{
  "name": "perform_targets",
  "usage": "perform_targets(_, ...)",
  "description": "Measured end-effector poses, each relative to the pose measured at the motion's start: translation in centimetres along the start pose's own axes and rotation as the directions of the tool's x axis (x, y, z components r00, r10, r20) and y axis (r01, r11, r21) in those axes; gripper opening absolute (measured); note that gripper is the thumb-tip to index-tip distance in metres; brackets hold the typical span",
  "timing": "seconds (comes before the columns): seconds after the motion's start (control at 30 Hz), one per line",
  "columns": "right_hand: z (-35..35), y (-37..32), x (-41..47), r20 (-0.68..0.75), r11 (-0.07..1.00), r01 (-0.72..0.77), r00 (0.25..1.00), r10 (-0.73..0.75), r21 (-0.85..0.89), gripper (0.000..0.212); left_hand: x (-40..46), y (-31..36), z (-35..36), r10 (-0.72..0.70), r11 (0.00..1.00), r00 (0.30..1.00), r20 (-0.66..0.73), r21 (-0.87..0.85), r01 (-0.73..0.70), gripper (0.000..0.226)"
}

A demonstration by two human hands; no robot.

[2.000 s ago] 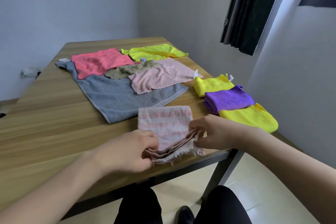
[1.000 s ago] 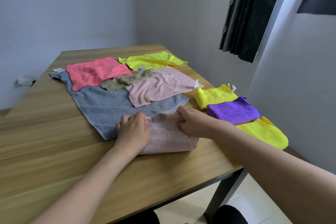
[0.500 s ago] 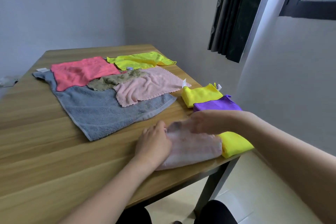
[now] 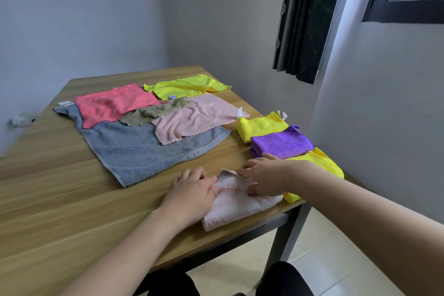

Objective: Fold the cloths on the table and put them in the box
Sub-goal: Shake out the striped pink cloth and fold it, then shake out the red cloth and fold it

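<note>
The left hand (image 4: 192, 193) lies on the left end of the folded pale pink cloth (image 4: 240, 204), fingers loosely bent and pressing; whether it pinches an edge I cannot tell. The right hand (image 4: 266, 178) presses the cloth's far right part with spread fingers. The cloth sits near the table (image 4: 60, 199) edge, touching the near yellow folded cloth (image 4: 319, 163) (a purple one (image 4: 281, 143) lies beyond). Unfolded cloths lie farther left; no box shows. Lifting carelessly could spring the fold open or nudge the stack.
</note>
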State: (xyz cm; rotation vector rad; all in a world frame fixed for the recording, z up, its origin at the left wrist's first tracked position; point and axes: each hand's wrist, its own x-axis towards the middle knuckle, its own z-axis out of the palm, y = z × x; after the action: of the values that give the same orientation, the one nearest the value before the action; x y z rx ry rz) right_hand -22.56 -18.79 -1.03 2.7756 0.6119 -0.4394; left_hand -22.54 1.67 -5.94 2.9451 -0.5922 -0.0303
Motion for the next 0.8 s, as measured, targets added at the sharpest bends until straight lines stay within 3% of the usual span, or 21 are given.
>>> perform_targets(0.13, -0.1, 0.2, 0.0, -0.023, 1.0, -0.012, 1.0, 0.012, 0.003, 0.06, 0.7, 0.1, -0.5, 0.009, 0.999, 1.0, 0.023, 0.033, -0.01, 0.042)
perform_targets(0.3, -0.6, 0.0, -0.2, -0.118, 0.997, -0.019, 0.993, 0.028, 0.074, 0.065, 1.0, -0.8, -0.5, 0.015, 0.996, 0.999, 0.047, -0.091, -0.01, 0.043)
perform_targets(0.57, -2.7, -0.5, 0.8, -0.212, 0.967, -0.01, 0.975, 0.066, 0.255, 0.061, 1.1, -2.1, -1.1, 0.036, 0.975, 0.99, -0.136, -0.213, -0.065, 0.051)
perform_targets(0.67, -3.4, -0.7, 2.5, -0.243, 0.942, 0.011, 0.967, 0.075, 0.336, 0.059, 1.5, -3.6, -1.8, -0.014, 0.987, 0.98, -0.198, -0.161, -0.019, 0.05)
perform_targets(0.8, -4.7, -0.9, 6.0, -0.275, 0.95, 0.012, 0.958, 0.079, 0.313, 0.049, 2.3, -6.7, -2.5, -0.145, 0.988, 0.964, -0.224, -0.083, 0.13, 0.041)
